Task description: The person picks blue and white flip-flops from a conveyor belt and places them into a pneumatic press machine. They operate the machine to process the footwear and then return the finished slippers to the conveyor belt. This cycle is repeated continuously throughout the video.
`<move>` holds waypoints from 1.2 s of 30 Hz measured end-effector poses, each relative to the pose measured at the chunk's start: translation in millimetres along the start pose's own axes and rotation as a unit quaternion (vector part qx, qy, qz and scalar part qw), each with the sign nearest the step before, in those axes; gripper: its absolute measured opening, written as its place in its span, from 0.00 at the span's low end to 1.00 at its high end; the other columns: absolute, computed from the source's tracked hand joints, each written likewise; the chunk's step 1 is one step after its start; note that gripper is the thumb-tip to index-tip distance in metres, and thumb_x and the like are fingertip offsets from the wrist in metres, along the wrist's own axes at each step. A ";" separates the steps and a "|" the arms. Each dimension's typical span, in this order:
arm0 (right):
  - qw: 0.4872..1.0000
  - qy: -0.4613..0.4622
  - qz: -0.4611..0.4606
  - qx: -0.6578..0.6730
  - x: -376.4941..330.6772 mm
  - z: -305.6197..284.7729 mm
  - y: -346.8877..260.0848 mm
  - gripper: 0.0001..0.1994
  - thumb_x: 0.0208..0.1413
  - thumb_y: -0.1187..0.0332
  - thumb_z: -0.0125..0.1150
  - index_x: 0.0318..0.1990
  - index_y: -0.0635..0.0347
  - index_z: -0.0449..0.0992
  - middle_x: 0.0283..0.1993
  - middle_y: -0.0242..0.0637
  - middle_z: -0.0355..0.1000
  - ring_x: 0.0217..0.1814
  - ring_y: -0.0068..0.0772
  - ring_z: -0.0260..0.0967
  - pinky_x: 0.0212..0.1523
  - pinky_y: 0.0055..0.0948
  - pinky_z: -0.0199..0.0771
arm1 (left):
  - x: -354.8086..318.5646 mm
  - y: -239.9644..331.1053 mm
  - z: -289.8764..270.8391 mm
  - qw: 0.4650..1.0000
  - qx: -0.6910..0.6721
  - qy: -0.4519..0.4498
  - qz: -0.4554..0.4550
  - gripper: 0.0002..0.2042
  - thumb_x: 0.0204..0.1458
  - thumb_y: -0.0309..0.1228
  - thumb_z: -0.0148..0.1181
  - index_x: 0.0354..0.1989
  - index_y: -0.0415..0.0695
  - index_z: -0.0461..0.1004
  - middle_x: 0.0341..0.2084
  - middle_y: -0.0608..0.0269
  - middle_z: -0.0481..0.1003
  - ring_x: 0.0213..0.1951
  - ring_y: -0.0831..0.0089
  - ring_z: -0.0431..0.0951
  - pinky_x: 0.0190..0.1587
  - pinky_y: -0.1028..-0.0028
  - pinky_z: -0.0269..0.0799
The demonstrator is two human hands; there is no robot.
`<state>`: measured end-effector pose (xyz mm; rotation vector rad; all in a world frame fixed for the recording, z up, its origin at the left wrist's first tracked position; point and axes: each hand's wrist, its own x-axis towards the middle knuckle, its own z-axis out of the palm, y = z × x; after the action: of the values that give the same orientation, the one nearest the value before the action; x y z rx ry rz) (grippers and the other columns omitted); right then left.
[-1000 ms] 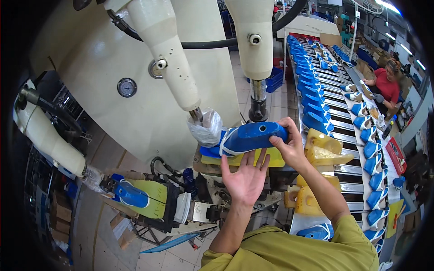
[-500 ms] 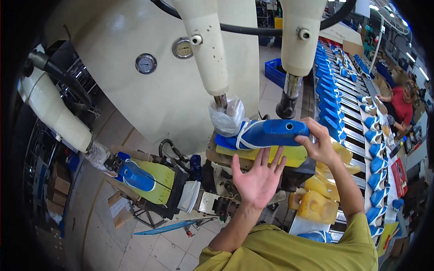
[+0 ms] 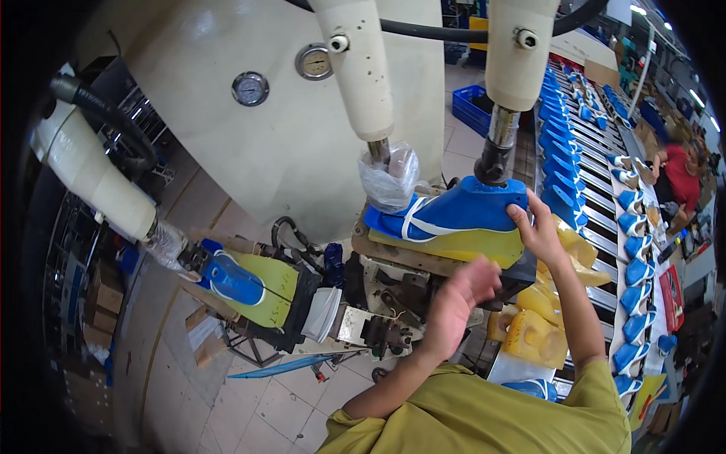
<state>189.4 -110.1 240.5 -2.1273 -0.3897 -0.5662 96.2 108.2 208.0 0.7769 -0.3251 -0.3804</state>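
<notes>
A blue shoe last (image 3: 473,208) with a white-edged shoe upper stretched round it sits upright on a yellow pad (image 3: 446,248) of the press. My right hand (image 3: 541,227) grips the last at its heel end, thumb on the near side. A metal press rod (image 3: 497,151) meets the top of the last. Another rod, wrapped in clear plastic (image 3: 389,178), bears down at the toe end. My left hand (image 3: 461,299) is empty, just in front of the pad's near edge, its fingers outstretched and somewhat blurred.
At left, a second blue last (image 3: 234,280) sits on another yellow pad under a press arm (image 3: 98,178). Yellow moulded blocks (image 3: 535,337) lie by my right forearm. Rows of blue lasts (image 3: 561,166) line a roller conveyor at right, with a person in red (image 3: 681,178) beyond.
The last has tipped upright onto the yellow pad, and the right-hand rod now meets its top. My left hand has turned from palm-up and moved right. My right hand still holds the heel.
</notes>
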 end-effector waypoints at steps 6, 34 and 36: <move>0.994 0.050 0.049 0.079 -12.3 18.0 -10.8 0.19 0.67 0.56 0.53 0.50 0.66 0.69 0.39 0.44 0.72 0.42 0.30 0.67 0.47 0.29 0.68 | -67.6 -84.0 -88.1 0.869 0.450 -0.089 -0.184 0.23 0.63 0.38 0.54 0.61 0.37 0.68 0.60 0.51 0.70 0.57 0.65 0.74 0.59 0.72 0.68; 0.927 0.281 0.079 0.237 -30.6 65.2 -5.3 0.29 0.71 0.52 0.33 0.64 0.69 0.63 0.60 0.52 0.68 0.63 0.41 0.63 0.66 0.36 0.57 | -193.3 -138.4 -234.8 0.602 0.744 0.032 -0.288 0.32 0.56 0.39 0.51 0.68 0.37 0.56 0.68 0.44 0.57 0.43 0.43 0.78 0.49 0.55 0.75; 0.925 0.284 0.085 0.238 -31.0 62.1 -6.4 0.29 0.71 0.52 0.33 0.64 0.69 0.63 0.60 0.53 0.68 0.63 0.41 0.64 0.66 0.37 0.57 | -195.2 -140.1 -236.8 0.587 0.758 0.026 -0.285 0.32 0.57 0.39 0.51 0.69 0.37 0.56 0.68 0.45 0.57 0.43 0.44 0.78 0.49 0.55 0.75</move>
<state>175.8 -57.7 196.7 -1.4326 -0.0052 -0.8534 -6.7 249.3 -80.6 2.6580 -0.2850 -0.6566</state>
